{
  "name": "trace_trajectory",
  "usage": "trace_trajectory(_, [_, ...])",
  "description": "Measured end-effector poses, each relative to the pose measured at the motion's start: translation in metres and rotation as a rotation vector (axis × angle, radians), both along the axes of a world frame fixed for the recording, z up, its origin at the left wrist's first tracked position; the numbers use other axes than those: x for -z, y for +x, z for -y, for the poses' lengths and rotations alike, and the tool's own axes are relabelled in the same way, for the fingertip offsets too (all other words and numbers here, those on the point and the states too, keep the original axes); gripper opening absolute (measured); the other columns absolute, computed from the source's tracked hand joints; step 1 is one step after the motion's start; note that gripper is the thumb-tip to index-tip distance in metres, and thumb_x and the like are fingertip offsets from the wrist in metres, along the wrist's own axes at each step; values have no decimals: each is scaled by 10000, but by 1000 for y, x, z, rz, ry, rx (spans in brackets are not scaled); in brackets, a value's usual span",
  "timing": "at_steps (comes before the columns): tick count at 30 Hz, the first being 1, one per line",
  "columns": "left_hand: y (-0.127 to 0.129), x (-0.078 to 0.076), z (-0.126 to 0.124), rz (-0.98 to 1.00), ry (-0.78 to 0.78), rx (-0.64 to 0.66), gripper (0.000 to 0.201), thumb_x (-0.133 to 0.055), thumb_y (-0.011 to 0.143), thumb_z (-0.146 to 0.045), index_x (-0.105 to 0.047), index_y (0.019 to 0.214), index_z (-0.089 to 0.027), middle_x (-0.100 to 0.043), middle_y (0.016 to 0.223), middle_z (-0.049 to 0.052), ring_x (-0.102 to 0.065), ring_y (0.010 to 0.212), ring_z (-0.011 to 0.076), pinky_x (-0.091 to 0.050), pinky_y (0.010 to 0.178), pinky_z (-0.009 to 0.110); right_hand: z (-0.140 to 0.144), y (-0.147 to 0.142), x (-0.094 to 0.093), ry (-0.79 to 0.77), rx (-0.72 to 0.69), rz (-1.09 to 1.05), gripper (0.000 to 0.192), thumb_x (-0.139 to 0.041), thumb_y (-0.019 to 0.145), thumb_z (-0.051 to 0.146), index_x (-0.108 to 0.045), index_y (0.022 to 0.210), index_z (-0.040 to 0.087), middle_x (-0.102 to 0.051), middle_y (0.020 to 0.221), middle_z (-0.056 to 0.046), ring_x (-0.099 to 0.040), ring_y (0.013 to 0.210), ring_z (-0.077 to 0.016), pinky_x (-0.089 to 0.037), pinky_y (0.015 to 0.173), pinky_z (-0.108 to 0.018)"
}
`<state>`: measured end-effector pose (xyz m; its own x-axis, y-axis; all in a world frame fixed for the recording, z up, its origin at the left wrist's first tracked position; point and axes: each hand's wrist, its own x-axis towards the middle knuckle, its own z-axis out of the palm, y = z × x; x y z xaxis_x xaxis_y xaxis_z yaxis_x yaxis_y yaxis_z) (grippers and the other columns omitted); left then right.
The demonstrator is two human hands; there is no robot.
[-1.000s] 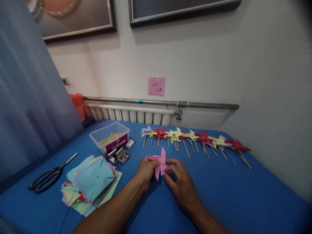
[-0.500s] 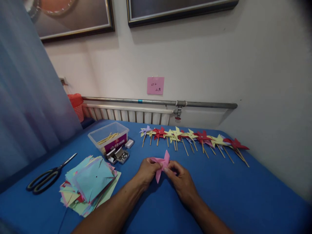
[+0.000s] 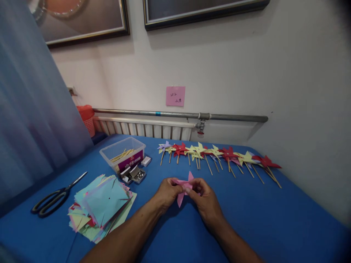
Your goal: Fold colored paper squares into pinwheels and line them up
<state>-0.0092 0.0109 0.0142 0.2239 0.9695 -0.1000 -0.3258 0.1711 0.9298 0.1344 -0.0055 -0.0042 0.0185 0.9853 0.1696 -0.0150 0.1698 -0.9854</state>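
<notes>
A pink paper pinwheel (image 3: 180, 199) is held between my two hands above the blue table cover (image 3: 175, 237). My left hand (image 3: 168, 193) pinches its left side between thumb and fingers. My right hand (image 3: 204, 199) grips the right side, its thumb pressed near the folded centre. Whether a pin is in the centre is hidden by the fingers. Beyond my hands lies a row of finished pinwheels on sticks, among them a red pinwheel (image 3: 179, 149) and a pale yellow pinwheel (image 3: 199, 149).
To the left sit a stack of cut paper squares (image 3: 105, 201) and black-handled scissors (image 3: 59, 197). A clear plastic box (image 3: 109, 151) holds thin sticks (image 3: 122, 155). In front of it are a small box of metal pins (image 3: 138, 174) and a small white box (image 3: 146, 161). Behind runs a metal pipe (image 3: 233, 117).
The pink pinwheel has shifted slightly right and down, turning a little. My right thumb and fingers have drawn closer to its centre, while both hands keep their hold.
</notes>
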Motion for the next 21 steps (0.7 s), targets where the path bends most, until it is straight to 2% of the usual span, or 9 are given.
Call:
trace_trajectory(1, [0, 0, 0, 8, 3, 10, 201, -797, 531, -196, -682, 661, -97, -631, 593, 14, -493, 556, 97, -341, 585, 238, -1, 0, 2, -21, -8, -44, 487, -806, 714, 439, -632, 1112, 218, -675, 734, 17, -609, 713, -179, -447, 692, -290])
trace_trajectory(3, [-1, 2, -1, 8, 11, 25, 204, -797, 522, -197, -657, 641, -106, -614, 583, 2, -481, 552, 91, -331, 584, 238, -4, -1, 6, -68, -26, -117, 821, -824, 691, 438, -457, 1394, 231, -720, 784, 2, -656, 758, -205, -478, 733, -319])
trace_trajectory(4, [-2, 3, -2, 3, 12, 29, 210, -798, 516, -197, -641, 627, -113, -600, 571, -7, -471, 545, 88, -322, 580, 238, -6, 0, 8, -86, -36, -142, 900, -835, 675, 444, -409, 1438, 229, -734, 807, -9, -670, 785, -216, -488, 759, -336])
trace_trajectory(5, [-3, 4, -3, -4, 9, 32, 217, -799, 510, -198, -626, 615, -121, -585, 558, -16, -462, 537, 85, -315, 576, 239, -7, 1, 9, -102, -48, -159, 911, -854, 647, 450, -432, 1422, 221, -742, 826, -20, -679, 808, -227, -495, 780, -349])
trace_trajectory(8, [-7, 8, -6, -40, -5, 60, 233, -807, 487, -197, -616, 600, -128, -566, 539, -26, -457, 529, 86, -315, 580, 246, -9, 6, 7, -158, -126, -171, 666, -907, 563, 437, -644, 1125, 194, -751, 849, -49, -687, 836, -244, -503, 806, -363])
trace_trajectory(11, [-10, 9, -7, -78, -5, 117, 212, -794, 491, -191, -649, 626, -115, -594, 566, -8, -473, 545, 92, -330, 589, 247, -8, 11, 1, -211, -230, -166, 428, -899, 596, 392, -690, 905, 182, -754, 866, -60, -686, 843, -239, -502, 823, -363])
trace_trajectory(14, [-10, 5, -6, -101, -13, 125, 165, -741, 507, -171, -653, 633, -110, -594, 564, -3, -467, 536, 91, -324, 573, 241, -7, 13, 0, -224, -263, -178, 358, -868, 636, 356, -694, 895, 179, -754, 880, -59, -682, 853, -241, -496, 838, -374])
trace_trajectory(21, [-9, 0, -2, -96, -21, 121, 137, -691, 498, -168, -638, 613, -116, -588, 553, -8, -464, 527, 92, -333, 581, 241, -12, 9, 11, -227, -193, -139, 372, -860, 587, 389, -685, 834, 173, -727, 785, -39, -640, 745, -220, -485, 737, -354])
